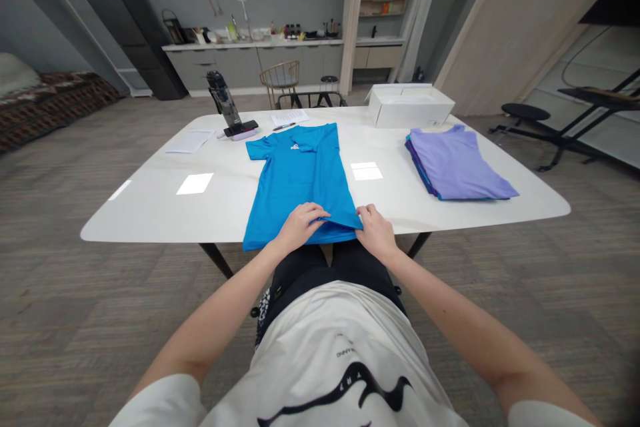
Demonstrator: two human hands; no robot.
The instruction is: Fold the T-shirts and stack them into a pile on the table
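Observation:
A blue T-shirt (pixel 290 180) lies on the white table, its collar end away from me and its hem at the near edge. Its right side is folded inward over the front, while the left sleeve still sticks out. My left hand (pixel 301 225) pinches the edge of the folded layer near the hem. At the lower right corner of the shirt, my right hand (pixel 375 232) grips the folded edge between thumb and fingers. A small gap shows between the layers at the hem.
On the white table (pixel 150 213), a stack of folded shirts (pixel 457 160), lavender on top, lies at right. Behind it stands a white box (pixel 411 107). A black handheld vacuum (pixel 227 107), papers (pixel 190 141) and a pen (pixel 284 127) are toward the far left.

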